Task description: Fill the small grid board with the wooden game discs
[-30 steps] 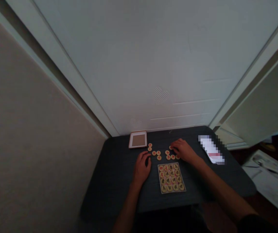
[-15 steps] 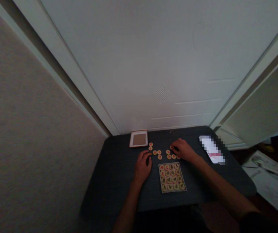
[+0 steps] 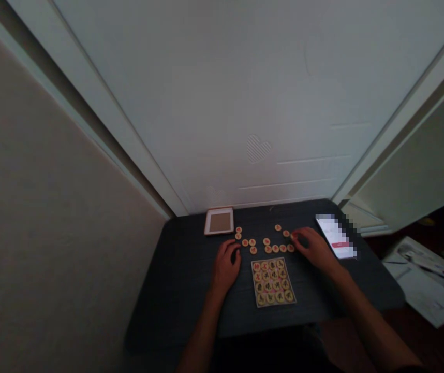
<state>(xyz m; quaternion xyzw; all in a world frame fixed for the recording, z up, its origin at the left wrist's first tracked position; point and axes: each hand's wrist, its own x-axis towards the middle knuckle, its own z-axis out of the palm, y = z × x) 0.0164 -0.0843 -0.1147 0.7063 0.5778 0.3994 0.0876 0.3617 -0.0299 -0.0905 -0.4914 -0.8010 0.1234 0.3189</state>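
A square tray packed with round wooden chess pieces lies on the dark table in front of me. Several loose round pieces are scattered just beyond it. My right hand rests to the right of the loose pieces, fingers curled, its fingertips touching a piece at the right end of the row. My left hand lies palm down to the left of the tray, fingers loosely bent, beside a piece near its fingertips.
An empty square box lid sits at the back left of the table. A blurred white item lies at the back right. A white door stands behind the table, and papers lie on the floor to the right.
My right hand has moved rightward, off the middle loose pieces to the right end of the row, uncovering a few pieces. My left hand has stayed put.
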